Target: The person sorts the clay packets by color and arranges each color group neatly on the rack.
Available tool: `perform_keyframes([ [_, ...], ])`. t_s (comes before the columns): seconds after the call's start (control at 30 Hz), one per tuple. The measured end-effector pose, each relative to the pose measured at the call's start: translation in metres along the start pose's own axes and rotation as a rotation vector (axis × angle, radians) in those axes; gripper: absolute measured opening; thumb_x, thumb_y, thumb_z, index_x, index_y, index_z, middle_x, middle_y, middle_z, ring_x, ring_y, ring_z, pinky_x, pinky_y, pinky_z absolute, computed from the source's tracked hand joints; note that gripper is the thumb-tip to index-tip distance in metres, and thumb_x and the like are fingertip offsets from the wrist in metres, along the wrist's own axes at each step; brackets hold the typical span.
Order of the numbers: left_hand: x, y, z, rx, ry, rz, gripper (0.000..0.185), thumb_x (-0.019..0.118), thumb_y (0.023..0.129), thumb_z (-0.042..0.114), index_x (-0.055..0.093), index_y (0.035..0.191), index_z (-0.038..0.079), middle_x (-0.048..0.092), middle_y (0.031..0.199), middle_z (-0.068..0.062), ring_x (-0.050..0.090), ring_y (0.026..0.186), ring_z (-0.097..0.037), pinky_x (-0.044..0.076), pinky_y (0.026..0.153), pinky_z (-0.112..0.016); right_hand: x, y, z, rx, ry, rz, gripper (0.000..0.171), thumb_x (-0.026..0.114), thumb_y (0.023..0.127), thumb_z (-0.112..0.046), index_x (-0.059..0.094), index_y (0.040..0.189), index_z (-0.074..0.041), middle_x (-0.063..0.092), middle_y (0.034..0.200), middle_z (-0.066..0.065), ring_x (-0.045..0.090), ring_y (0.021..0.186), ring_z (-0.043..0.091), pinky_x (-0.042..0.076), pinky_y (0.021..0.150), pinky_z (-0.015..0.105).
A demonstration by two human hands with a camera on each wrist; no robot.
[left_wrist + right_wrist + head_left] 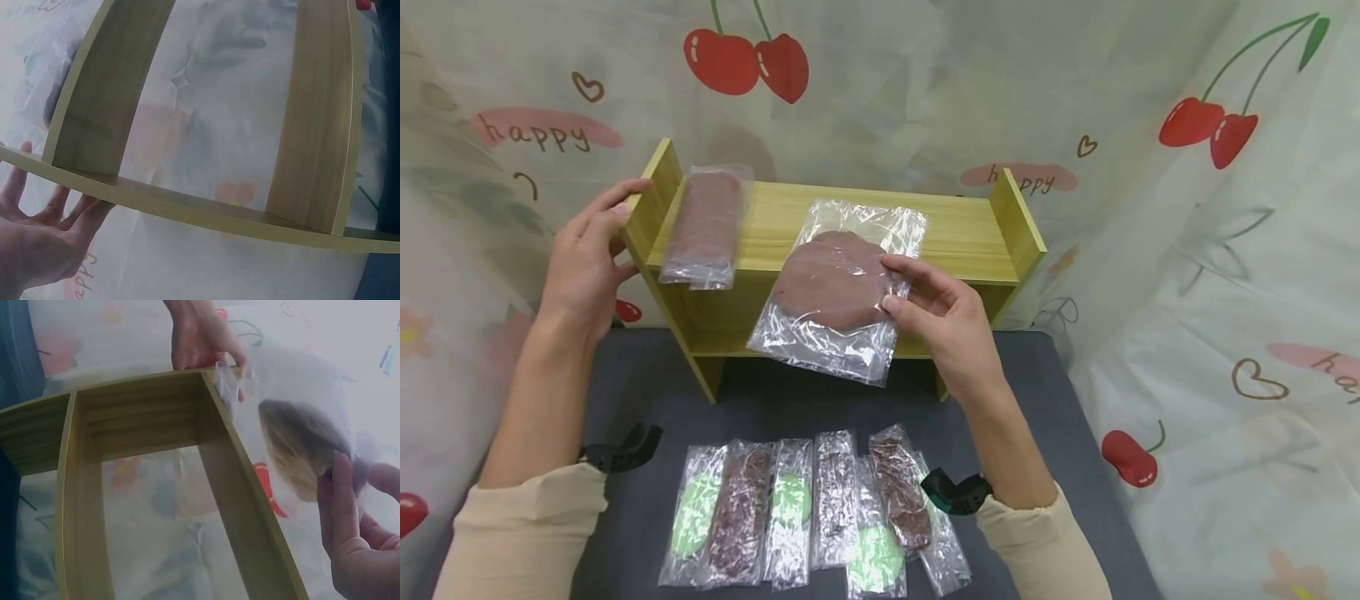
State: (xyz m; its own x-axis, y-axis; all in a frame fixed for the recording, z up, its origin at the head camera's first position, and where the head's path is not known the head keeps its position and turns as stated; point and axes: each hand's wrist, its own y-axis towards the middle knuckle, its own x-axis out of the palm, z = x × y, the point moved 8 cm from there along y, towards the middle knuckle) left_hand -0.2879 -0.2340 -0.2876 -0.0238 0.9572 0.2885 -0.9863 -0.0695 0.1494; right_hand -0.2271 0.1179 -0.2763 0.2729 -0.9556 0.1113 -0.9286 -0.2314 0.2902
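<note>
My left hand (pixel 583 262) grips the upper left side panel of a small wooden shelf (pixel 955 237), its fingertips at the panel's top edge. In the left wrist view, the left hand's fingers (pixel 90 212) are spread against that panel. With thumb and fingers, my right hand (pixel 951 321) pinches the right edge of a clear plastic bag (pixel 850 358) holding a flat, roundish brown piece (pixel 831 279). This bag is held in front of the shelf's top board. A bagged brown rectangular slab (pixel 706 218) lies at the left end of the top board.
Several narrow clear bags lie in a row on the dark table (pixel 632 517), in front of the shelf. Some hold green rounds (pixel 696 515), others dark brown strips (pixel 741 517). A cherry-print curtain (pixel 880 100) hangs behind and at both sides.
</note>
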Motion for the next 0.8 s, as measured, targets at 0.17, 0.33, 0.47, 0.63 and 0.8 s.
perform_keyframes([
  [0.17, 0.001, 0.000, 0.000, -0.002, 0.016, 0.000, 0.037, 0.054, 0.102, 0.023, 0.058, 0.138, 0.014, 0.047, 0.134, -0.006, 0.050, 0.115, -0.021, 0.043, 0.084, -0.033, 0.001, 0.009, 0.001, 0.000, 0.011, 0.021, 0.043, 0.070, 0.090, -0.001, 0.060, 0.133, 0.000, 0.058, 0.128, 0.015, 0.064, 0.100, 0.018, 0.054, 0.079, 0.025],
  [0.33, 0.000, -0.001, 0.001, 0.002, 0.016, 0.002, 0.037, 0.053, 0.103, 0.023, 0.058, 0.138, 0.014, 0.046, 0.134, -0.006, 0.050, 0.115, -0.021, 0.042, 0.085, -0.034, 0.003, 0.018, 0.003, 0.005, 0.032, 0.031, 0.044, 0.068, 0.090, 0.000, 0.060, 0.133, -0.001, 0.059, 0.129, 0.013, 0.065, 0.101, 0.019, 0.054, 0.082, 0.026],
  [0.47, 0.001, -0.001, 0.001, 0.003, 0.019, -0.002, 0.037, 0.052, 0.103, 0.023, 0.058, 0.138, 0.014, 0.045, 0.135, -0.006, 0.049, 0.116, -0.021, 0.042, 0.085, -0.034, 0.005, 0.024, 0.005, 0.013, 0.042, 0.031, 0.046, 0.068, 0.090, 0.001, 0.059, 0.135, -0.001, 0.057, 0.132, 0.013, 0.064, 0.108, 0.022, 0.054, 0.085, 0.028],
  [0.63, 0.000, 0.000, 0.001, -0.004, 0.001, -0.002, 0.037, 0.053, 0.103, 0.022, 0.058, 0.139, 0.013, 0.046, 0.135, -0.006, 0.050, 0.115, -0.021, 0.044, 0.084, -0.032, 0.007, 0.032, 0.006, 0.021, 0.017, 0.025, 0.046, 0.069, 0.091, 0.000, 0.059, 0.135, -0.004, 0.055, 0.135, 0.011, 0.062, 0.115, 0.026, 0.053, 0.089, 0.030],
  [0.8, 0.000, 0.000, 0.001, -0.004, -0.010, -0.004, 0.038, 0.054, 0.102, 0.021, 0.058, 0.138, 0.012, 0.047, 0.133, -0.007, 0.051, 0.114, -0.022, 0.046, 0.082, -0.031, 0.008, 0.041, 0.006, 0.017, -0.020, 0.034, 0.046, 0.070, 0.090, 0.000, 0.059, 0.135, -0.005, 0.056, 0.134, 0.011, 0.062, 0.113, 0.028, 0.054, 0.089, 0.032],
])
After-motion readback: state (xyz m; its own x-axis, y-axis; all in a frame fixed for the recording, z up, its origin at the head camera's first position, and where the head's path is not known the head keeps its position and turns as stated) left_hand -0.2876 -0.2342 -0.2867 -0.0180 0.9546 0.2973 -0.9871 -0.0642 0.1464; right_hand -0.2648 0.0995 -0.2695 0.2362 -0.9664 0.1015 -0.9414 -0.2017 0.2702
